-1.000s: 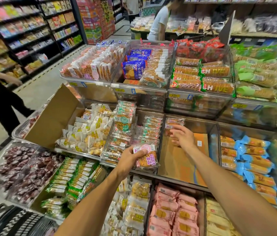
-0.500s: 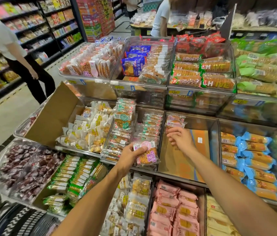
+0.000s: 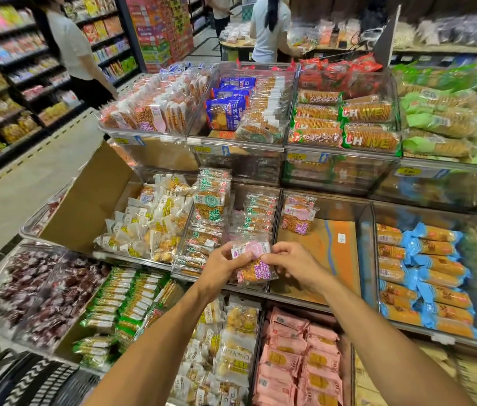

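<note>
Near frame centre, the snack packet (image 3: pixel 253 263) is sitting between both hands above the bin edge, the left hand (image 3: pixel 222 266) pinching its left side and the right hand (image 3: pixel 291 263) gripping its right, both forearms reaching up from below.

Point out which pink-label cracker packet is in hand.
The pink-label packet pinched between left hand and right hand; the matching packets stand untouched at the back of their bin.
</note>
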### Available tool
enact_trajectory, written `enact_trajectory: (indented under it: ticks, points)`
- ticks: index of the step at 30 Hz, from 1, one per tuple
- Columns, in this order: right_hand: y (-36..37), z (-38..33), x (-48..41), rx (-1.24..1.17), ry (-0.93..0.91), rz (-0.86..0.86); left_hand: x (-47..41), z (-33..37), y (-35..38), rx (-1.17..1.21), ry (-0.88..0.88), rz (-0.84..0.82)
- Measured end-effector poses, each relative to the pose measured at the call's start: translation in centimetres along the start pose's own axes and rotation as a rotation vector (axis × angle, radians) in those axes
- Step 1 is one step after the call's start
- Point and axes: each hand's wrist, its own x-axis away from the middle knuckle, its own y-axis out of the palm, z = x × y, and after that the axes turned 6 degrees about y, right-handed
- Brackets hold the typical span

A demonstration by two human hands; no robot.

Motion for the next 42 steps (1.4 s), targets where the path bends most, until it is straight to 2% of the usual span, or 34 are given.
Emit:
enact_trajectory:
  ticks: [4, 6, 8, 10, 13, 18, 24, 30, 35, 39, 42]
  points:
    - [-1.2, 1.2, 0.2, -0.141, 0.024, 0.037, -0.5, -0.4, -0.3, -0.028, -0.016, 0.024]
    - [-3.0, 1.5, 0.6, -0.257, 0.005, 0.161, -0.4, -0.6, 0.0, -0.034, 0.002, 0.048]
    - [-5.2, 1.8, 0.5, -0.322, -0.038, 0.358, -0.3, -1.2, 0.4, -0.092, 0.026, 0.047]
    - [-7.1, 2.6, -0.4, -0.312, -0.076, 0.51, -0.3, -1.5, 0.3, -0.145, 0.042, 0.037]
    - [-8.0, 4.5, -2.6, -0.209, -0.018, 0.613, -0.6, -1.6, 0.2, -0.16, 0.031, 0.034]
    - [-5.4, 4.6, -5.4, 0.086, -0.004, 0.634, -0.6, -1.3, 0.0, -0.163, 0.015, 0.025]
    - [-4.4, 2.7, -6.0, 0.003, 0.073, 0.593, -0.8, -1.4, 0.0, -0.195, -0.005, 0.044]
    - [-4.2, 2.1, -6.6, 0.038, 0.104, 0.591, -0.9, -1.4, -0.1, -0.206, -0.006, 0.048]
    - [-5.9, 2.1, -6.0, 0.082, 0.127, 0.514, -0.7, -1.1, 0.2, -0.218, -0.015, 0.056]
    - [-6.7, 2.4, -5.2, 0.126, 0.115, 0.55, -0.5, 0.8, 0.6, -0.204, -0.083, 0.014]
    - [-7.4, 1.4, -3.5, 0.22, 0.104, 0.61, -0.4, 3.8, 1.0, -0.307, -0.078, -0.05]
